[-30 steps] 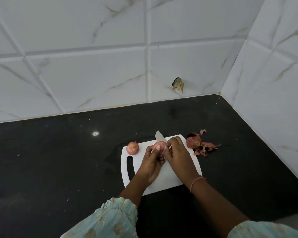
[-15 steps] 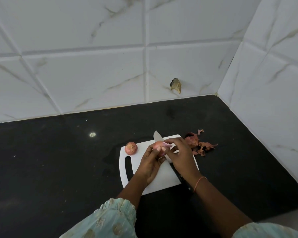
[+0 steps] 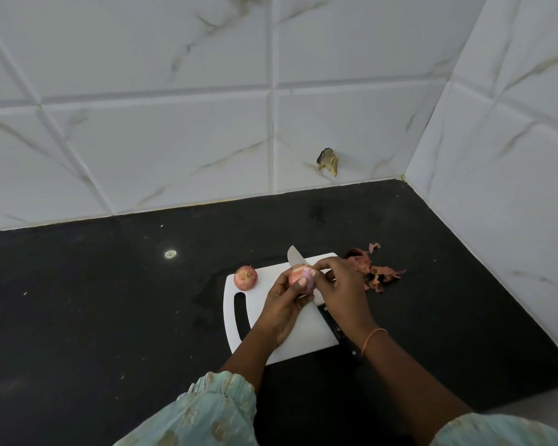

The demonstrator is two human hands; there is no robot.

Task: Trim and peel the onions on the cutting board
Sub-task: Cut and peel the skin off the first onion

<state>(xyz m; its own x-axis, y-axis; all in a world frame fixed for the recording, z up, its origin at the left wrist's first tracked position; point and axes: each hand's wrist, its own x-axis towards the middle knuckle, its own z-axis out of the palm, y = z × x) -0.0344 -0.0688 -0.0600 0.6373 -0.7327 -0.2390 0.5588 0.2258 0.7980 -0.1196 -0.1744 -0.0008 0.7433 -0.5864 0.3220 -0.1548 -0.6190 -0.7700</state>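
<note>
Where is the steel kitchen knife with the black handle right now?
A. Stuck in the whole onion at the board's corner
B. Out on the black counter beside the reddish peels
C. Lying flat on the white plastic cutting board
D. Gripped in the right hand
C: the steel kitchen knife lies on the white plastic cutting board, passing under both hands, while the right hand only pinches skin off the held onion.

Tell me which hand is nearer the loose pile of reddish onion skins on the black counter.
Right. The right hand sits just left of the pile of reddish onion skins; the left hand is farther left, holding the onion.
</note>
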